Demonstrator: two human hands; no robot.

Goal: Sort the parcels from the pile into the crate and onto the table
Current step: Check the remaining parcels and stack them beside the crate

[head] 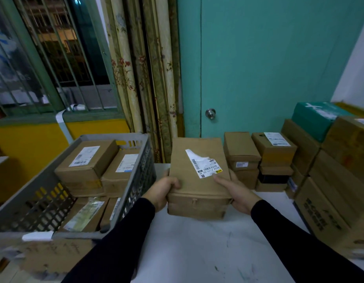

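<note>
I hold a brown cardboard parcel with a torn white barcode label above the white table. My left hand grips its near left corner, fingers curled over the top. My right hand grips the near right side, thumb lying on top by the label. The grey plastic crate stands at the left, tilted, with several labelled brown parcels stacked inside. The pile of parcels fills the right side of the table.
Smaller brown boxes stand in stacks at the table's far edge behind the held parcel. A teal box tops the right pile. A turquoise door and curtains lie behind. Flattened cardboard lies at the lower left.
</note>
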